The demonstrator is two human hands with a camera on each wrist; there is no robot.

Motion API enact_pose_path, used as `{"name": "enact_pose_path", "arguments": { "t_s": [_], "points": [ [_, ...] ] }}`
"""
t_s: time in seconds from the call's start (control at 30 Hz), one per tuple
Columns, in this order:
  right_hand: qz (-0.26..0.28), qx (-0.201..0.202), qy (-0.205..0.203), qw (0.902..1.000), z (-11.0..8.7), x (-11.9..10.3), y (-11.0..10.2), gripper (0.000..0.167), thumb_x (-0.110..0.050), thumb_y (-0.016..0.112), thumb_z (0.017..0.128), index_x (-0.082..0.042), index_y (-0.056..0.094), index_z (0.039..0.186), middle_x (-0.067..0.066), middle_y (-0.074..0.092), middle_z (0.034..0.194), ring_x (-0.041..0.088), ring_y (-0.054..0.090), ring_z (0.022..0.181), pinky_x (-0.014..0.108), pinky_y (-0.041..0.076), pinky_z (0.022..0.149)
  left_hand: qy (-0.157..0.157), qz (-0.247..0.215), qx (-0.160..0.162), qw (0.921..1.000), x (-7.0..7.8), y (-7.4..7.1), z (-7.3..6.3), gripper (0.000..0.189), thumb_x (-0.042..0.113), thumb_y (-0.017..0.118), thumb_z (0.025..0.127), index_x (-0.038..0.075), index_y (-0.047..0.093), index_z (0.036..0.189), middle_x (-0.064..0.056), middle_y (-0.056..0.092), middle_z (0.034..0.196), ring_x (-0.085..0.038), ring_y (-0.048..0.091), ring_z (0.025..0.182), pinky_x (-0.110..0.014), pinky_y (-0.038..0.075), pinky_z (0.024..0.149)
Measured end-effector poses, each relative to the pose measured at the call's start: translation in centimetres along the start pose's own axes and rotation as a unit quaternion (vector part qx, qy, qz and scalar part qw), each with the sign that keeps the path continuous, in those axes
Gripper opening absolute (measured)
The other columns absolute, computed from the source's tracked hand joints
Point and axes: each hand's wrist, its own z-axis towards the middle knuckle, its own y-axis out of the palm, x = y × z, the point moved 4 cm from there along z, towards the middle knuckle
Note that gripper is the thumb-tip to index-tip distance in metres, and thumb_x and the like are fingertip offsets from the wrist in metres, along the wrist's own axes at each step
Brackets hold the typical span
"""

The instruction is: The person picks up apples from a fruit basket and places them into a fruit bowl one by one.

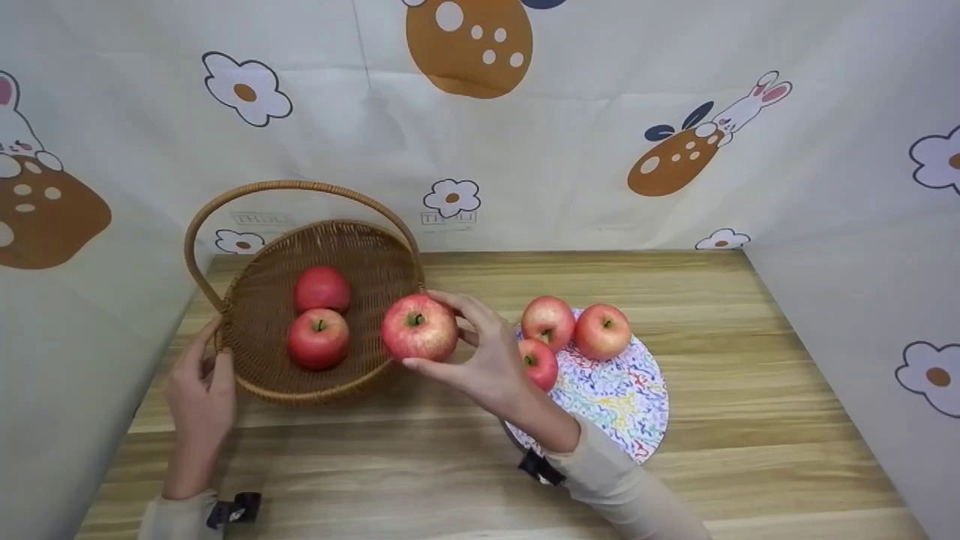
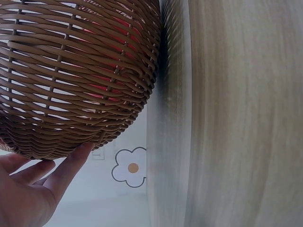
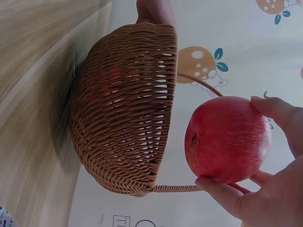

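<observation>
A wicker basket point(image 1: 300, 394) with a tall arched handle stands on the left of the table. Two red apples lie inside it, the nearer apple point(image 1: 319, 339) with its stem up. At the basket's left side, my left hand point(image 1: 201, 394) holds the rim; the left wrist view shows its fingers point(image 2: 71, 165) against the woven wall. My right hand point(image 1: 487, 364) pinches a red apple point(image 1: 420, 328) between thumb and fingers. That apple is held just above the basket's right rim, as the right wrist view also shows.
Right of the basket lies a round plate point(image 1: 637, 405) with a colourful squiggle pattern. Three apples sit at its far left part, among them one apple point(image 1: 602, 332) at the back. A white printed cloth point(image 1: 562, 150) walls the wooden table point(image 1: 750, 420) at the back and sides.
</observation>
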Motion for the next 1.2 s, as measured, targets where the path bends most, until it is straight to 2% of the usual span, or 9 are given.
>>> {"name": "enact_pose_path", "arguments": {
  "t_s": [0.37,0.63,0.7,0.8,0.93,1.07,1.2],
  "points": [
    [0.008,0.029,-0.010,0.9995,-1.2,0.0,-1.2,0.068,-0.015,0.096,0.077,-0.002,0.066,0.137,0.016,0.067,0.135,0.031,0.065,0.123,0.033,0.060,0.095,0.009,0.005,0.005,0.9999,0.3,0.2,0.0,0.044,0.003,0.053,0.098,0.001,0.067,0.139,-0.021,0.067,0.139,0.018,0.049,0.112,-0.004,0.040,0.086],
    [0.001,0.043,-0.022,0.9988,-2.0,-0.2,-2.3,0.068,-0.012,0.096,0.075,-0.002,0.068,0.136,0.013,0.069,0.133,0.029,0.067,0.120,0.034,0.061,0.092,0.000,0.006,-0.003,1.0000,0.3,0.0,-0.1,0.044,0.004,0.053,0.099,0.003,0.067,0.141,-0.019,0.066,0.141,0.015,0.052,0.111,-0.005,0.040,0.086],
    [0.000,0.046,-0.024,0.9987,-2.2,-0.1,-2.5,0.068,-0.011,0.097,0.074,-0.002,0.068,0.135,0.013,0.070,0.133,0.028,0.067,0.119,0.034,0.061,0.092,-0.006,0.004,-0.008,0.9999,0.2,0.0,-0.1,0.044,0.005,0.052,0.100,0.004,0.067,0.142,-0.018,0.066,0.143,0.012,0.054,0.114,-0.005,0.041,0.086],
    [0.004,0.049,-0.024,0.9985,-2.4,-0.1,-3.0,0.068,-0.009,0.097,0.074,-0.002,0.068,0.134,0.010,0.070,0.132,0.025,0.068,0.119,0.034,0.061,0.092,-0.009,0.004,-0.014,0.9999,0.2,0.0,0.0,0.045,0.006,0.051,0.101,0.005,0.066,0.143,-0.019,0.064,0.144,-0.008,0.060,0.125,-0.005,0.041,0.087],
    [0.008,0.057,-0.028,0.9980,-2.8,0.0,-3.7,0.067,-0.008,0.097,0.073,-0.001,0.068,0.133,0.011,0.070,0.130,0.025,0.068,0.117,0.036,0.061,0.091,-0.007,0.009,-0.018,0.9998,0.3,0.0,0.1,0.045,0.005,0.051,0.101,0.004,0.065,0.143,-0.020,0.063,0.145,-0.037,0.059,0.130,-0.005,0.042,0.089],
    [-0.004,0.073,-0.035,0.9968,-3.2,0.1,-4.5,0.065,-0.007,0.097,0.073,0.000,0.069,0.131,0.013,0.070,0.127,0.027,0.069,0.112,0.035,0.062,0.089,-0.007,0.013,-0.021,0.9997,0.1,0.1,0.1,0.045,0.007,0.050,0.102,0.005,0.065,0.144,-0.019,0.062,0.147,-0.036,0.058,0.132,-0.004,0.042,0.090],
    [-0.016,0.084,-0.030,0.9958,-3.7,0.4,-5.1,0.064,-0.008,0.097,0.072,0.000,0.070,0.130,0.012,0.071,0.126,0.024,0.069,0.107,0.033,0.063,0.086,0.007,0.016,-0.018,0.9997,0.0,0.1,0.1,0.044,0.007,0.049,0.103,0.004,0.064,0.145,-0.017,0.061,0.149,-0.033,0.056,0.135,-0.004,0.040,0.091]
  ]
}}
